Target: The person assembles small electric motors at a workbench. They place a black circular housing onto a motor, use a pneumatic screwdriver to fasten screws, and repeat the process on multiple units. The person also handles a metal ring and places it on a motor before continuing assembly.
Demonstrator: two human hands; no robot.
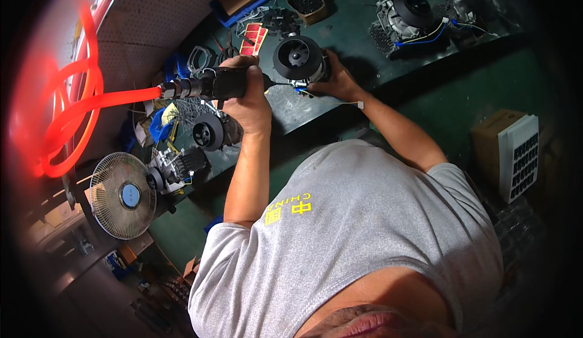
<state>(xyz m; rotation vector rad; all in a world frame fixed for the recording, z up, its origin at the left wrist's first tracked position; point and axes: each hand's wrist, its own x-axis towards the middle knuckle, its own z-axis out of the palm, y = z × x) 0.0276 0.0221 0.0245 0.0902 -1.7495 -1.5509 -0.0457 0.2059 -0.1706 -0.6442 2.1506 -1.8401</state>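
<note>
The red air hose is blurred; the pneumatic screwdriver is partly hidden by the left hand, the right hand partly by the blower unit.

Room on our right, crowding on our left

Between the blower unit and the finned motor to its right, we have a stretch of green bench where a hand could pass. A box of black parts bounds it at the back. Our right hand blocks the unit's right side. From our left, the black driver and its red hose bar the way across, while a second blower narrows the bench nearer us
</note>
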